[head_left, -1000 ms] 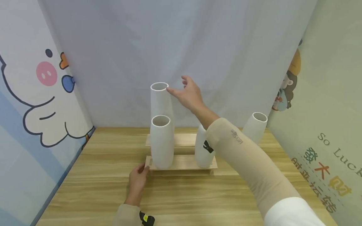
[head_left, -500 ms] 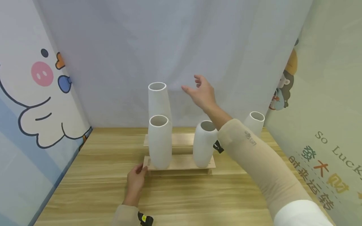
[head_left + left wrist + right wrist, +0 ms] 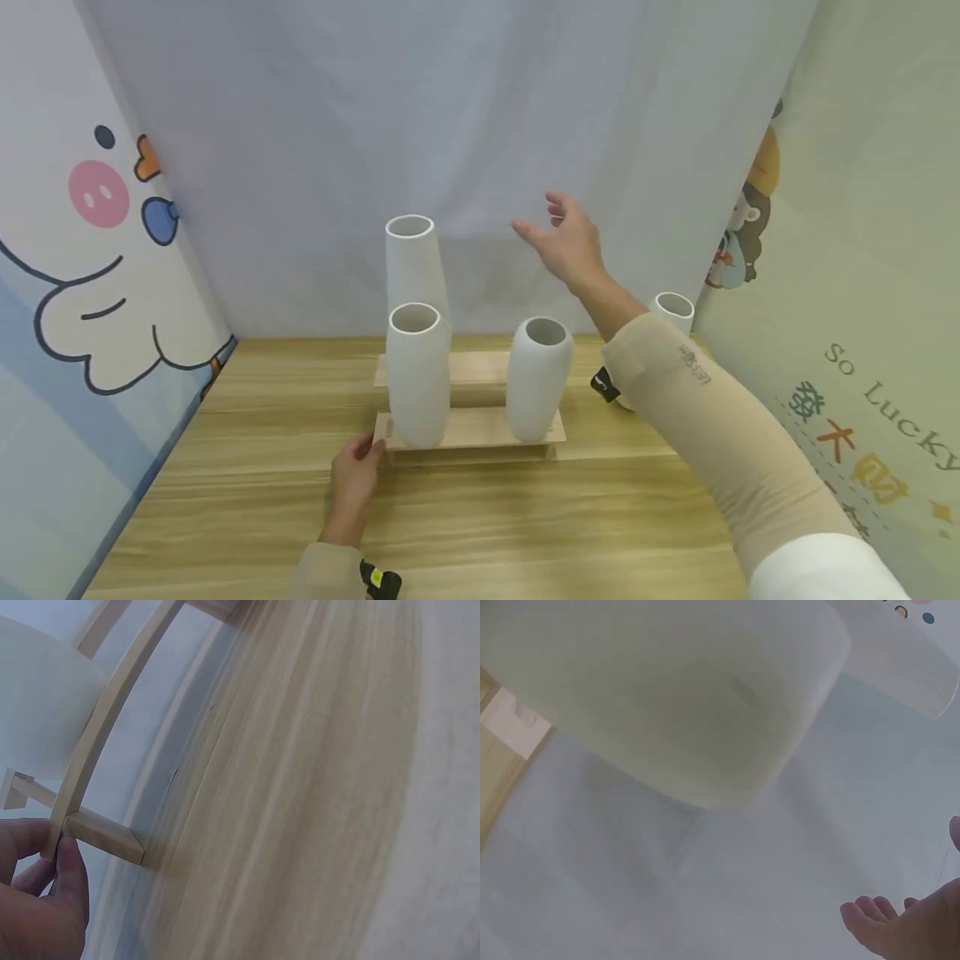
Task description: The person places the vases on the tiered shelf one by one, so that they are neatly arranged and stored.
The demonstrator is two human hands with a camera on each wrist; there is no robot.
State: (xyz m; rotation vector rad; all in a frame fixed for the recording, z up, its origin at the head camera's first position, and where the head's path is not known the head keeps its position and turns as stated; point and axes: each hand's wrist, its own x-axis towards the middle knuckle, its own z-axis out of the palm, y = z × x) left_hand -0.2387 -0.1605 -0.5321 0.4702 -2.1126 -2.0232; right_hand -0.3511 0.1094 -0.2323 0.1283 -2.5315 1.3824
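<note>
My left hand pinches the front left corner of a low two-tier wooden stand. In the left wrist view, thumb and fingers grip the end of its board, just beside a support leg. A tall white vase rises from the back tier at left. On the front tier stand two shorter white vases, one at the left end and one at the right end. Holding nothing, my right hand hovers behind and above the right vase, thumb and fingers spread apart.
Another white vase stands on the wood-grain table at the back right, partly hidden by my right forearm. A grey curtain closes the back. Printed panels flank both sides.
My right hand has drawn away to the right from the tall back vase's rim, uncovering the front right vase. The left hand keeps its grip on the stand.
</note>
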